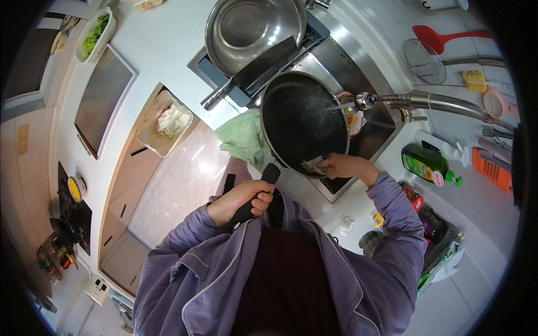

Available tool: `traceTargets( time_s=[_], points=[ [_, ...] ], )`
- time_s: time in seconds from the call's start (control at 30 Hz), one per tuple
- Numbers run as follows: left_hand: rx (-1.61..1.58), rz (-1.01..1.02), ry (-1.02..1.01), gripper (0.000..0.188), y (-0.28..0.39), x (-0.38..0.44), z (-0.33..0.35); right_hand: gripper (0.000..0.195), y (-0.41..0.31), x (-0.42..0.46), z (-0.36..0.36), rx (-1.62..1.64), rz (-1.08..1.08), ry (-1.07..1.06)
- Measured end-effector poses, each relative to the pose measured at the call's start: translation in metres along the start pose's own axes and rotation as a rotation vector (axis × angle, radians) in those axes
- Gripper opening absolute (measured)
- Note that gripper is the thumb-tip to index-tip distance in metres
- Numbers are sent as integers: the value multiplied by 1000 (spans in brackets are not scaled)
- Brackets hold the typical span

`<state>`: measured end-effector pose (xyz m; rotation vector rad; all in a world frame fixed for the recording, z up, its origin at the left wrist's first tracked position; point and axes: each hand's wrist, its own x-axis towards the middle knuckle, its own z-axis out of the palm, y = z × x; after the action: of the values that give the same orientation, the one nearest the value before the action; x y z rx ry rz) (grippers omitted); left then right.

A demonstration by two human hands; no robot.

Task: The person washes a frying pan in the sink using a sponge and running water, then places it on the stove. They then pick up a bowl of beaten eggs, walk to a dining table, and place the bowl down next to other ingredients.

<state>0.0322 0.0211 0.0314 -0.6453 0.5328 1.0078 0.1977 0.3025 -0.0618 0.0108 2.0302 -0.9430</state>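
My left hand [243, 202] grips the black handle of a dark frying pan [298, 122], which is tilted over the sink [367, 145]. At the pan's near rim, my right hand [345, 166] pinches a flat scouring pad [314, 164] against the inner wall. A stream of water runs from the steel faucet [414, 101] into the pan, and the dark inside looks wet. Partly behind the pan, a red-rimmed bowl [356, 122] with some food bits sits in the sink. A green cloth [243, 135] hangs over the counter edge left of the pan.
A cleaver [265, 63] lies across a rack beside a large steel basin [248, 29]. Green dish soap [424, 164] stands right of the sink. Utensils, including a red spatula [439, 38], hang on the wall. A lined waste bin [166, 124] is at left, below a cutting board [105, 98].
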Motion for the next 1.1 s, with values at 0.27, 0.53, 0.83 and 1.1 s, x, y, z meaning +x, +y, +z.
traceTargets(
  time_s=[0.27,0.53,0.83,1.1],
  points=[
    [17,-5,41,15,5,-7,8,28,78,37,-3,-730,200,597],
    [154,-91,56,19,12,-3,-3,25,59,140,-69,-471,456,687],
    [273,-103,113,23,16,-3,3,38,-39,183,-89,40,13,1028],
    [165,-83,92,20,14,0,3,33,-92,112,-29,447,-332,508]
  ],
)
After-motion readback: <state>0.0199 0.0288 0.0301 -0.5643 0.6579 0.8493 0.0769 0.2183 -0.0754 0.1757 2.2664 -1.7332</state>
